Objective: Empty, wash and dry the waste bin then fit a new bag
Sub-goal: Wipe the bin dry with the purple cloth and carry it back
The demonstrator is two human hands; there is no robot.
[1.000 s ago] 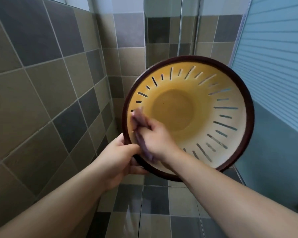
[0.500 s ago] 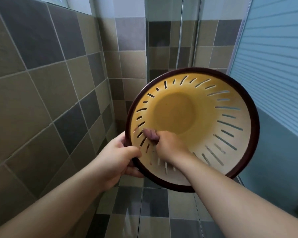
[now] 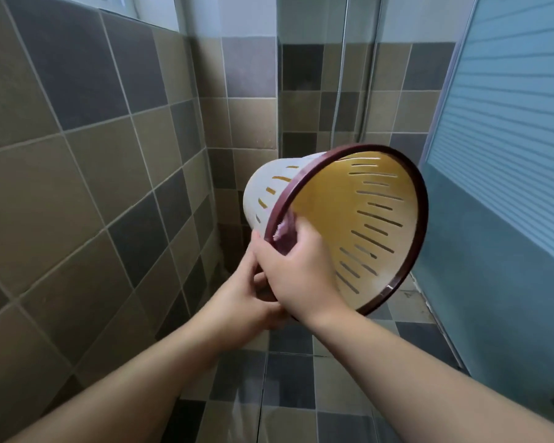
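Head view of a tiled shower corner, as I read it from the remote station. The slotted waste bin is held in the air at about the middle of the view, tipped on its side so that its mouth faces right and toward me and its pale outer wall faces the left wall; I judge this tilt is chosen to bring the inner wall and the dark red rim within reach of the wiping hand and into the light. The left hand sits below and to the left of the bin, its fingers curled up against the lower outer wall near the rim, apparently bearing the bin's weight; how fully they close round it I cannot tell, since the right hand covers much of it. The right hand crosses in front at the near-left part of the rim, fingers curled round a small pinkish-purple cloth, which lies pressed at the rim's edge, partly inside the mouth. The bin shows no bag or refuse, and I take the step in hand to be the drying or wiping of the rim, with fitting a new bag not yet done. Grey and brown wall tiles stand to the left and far side, a ribbed blue panel to the right, and floor tiles below.
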